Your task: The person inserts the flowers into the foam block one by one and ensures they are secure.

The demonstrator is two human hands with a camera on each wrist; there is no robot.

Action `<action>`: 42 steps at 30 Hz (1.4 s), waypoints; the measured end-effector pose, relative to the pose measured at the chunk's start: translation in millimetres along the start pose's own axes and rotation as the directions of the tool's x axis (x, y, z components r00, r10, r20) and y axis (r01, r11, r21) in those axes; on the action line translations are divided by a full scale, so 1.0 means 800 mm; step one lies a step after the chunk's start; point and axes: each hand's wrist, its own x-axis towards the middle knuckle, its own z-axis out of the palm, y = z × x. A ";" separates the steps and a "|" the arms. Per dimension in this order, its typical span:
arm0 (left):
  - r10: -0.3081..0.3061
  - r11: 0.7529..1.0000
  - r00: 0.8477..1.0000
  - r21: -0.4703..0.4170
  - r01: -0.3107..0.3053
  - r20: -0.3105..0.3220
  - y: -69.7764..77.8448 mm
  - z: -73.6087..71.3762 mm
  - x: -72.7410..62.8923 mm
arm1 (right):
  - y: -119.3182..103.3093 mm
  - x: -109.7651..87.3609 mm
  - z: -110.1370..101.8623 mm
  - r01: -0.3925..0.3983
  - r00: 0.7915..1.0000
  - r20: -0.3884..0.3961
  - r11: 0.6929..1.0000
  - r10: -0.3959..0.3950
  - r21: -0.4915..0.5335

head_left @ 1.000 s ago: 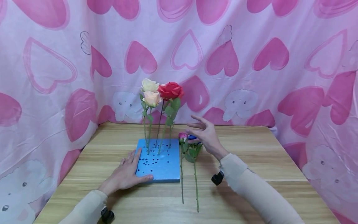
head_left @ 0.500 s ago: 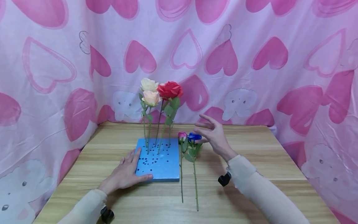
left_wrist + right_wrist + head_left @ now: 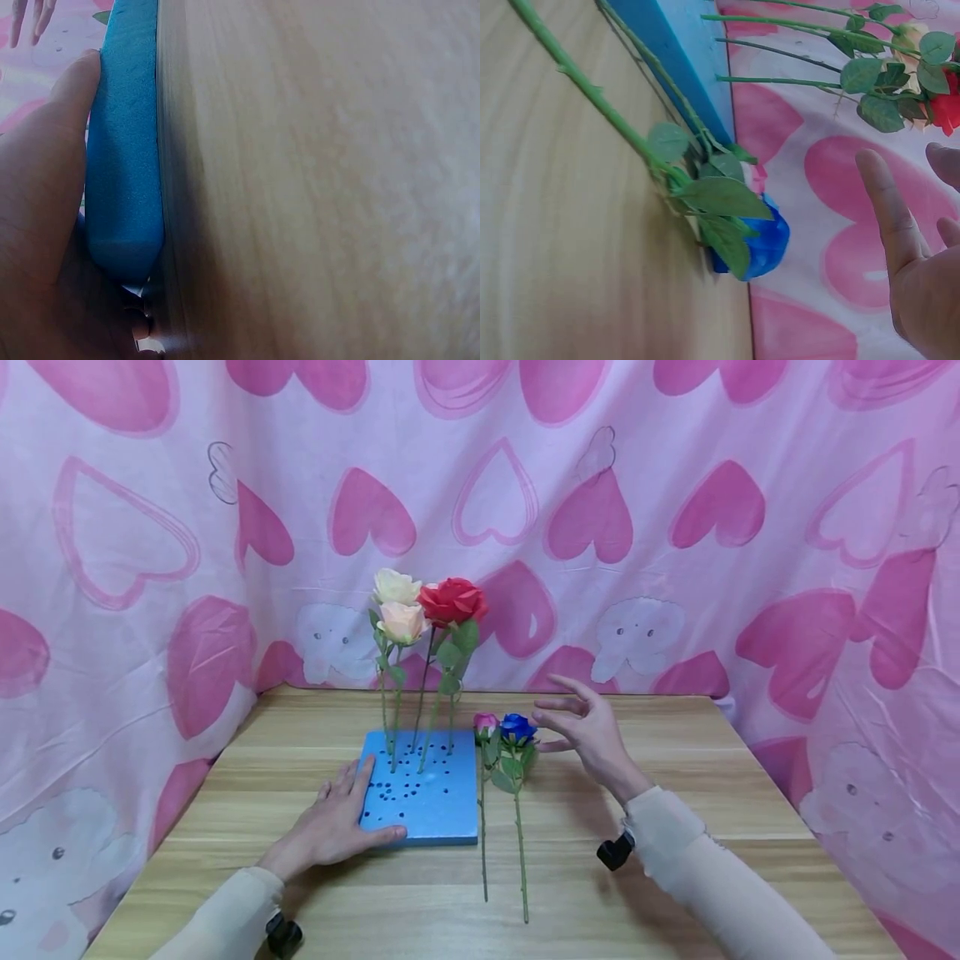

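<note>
My left hand [image 3: 327, 828] rests on the left side of a blue foam board [image 3: 446, 820] dotted with holes, its thumb lying over the front corner. Close up in the left wrist view, the thumb [image 3: 71, 97] lies along the board's edge. Just right of a blue rose [image 3: 517, 728], my right hand [image 3: 592, 739] hovers with fingers spread and nothing held. That rose lies flat on the table beside a pink rose [image 3: 485, 723], stems towards me. Standing upright in the board are a red rose [image 3: 453, 602], a white rose [image 3: 396, 586] and a peach rose [image 3: 402, 623].
The wooden table [image 3: 645, 877] carries the board and the loose roses. Behind it hangs a pink curtain [image 3: 465, 443] printed with hearts, which also closes off both sides. The upright stems rise tall from the back half of the board.
My right hand has drawn off to the right, uncovering the blue rose it partly hid before. My left hand stays on the board, and the roses keep their places.
</note>
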 end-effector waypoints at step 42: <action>0.005 1.000 1.000 0.010 -0.005 -0.002 0.000 -0.001 0.000 | 0.087 -0.063 0.001 -0.265 0.962 0.055 0.962 0.268 -0.069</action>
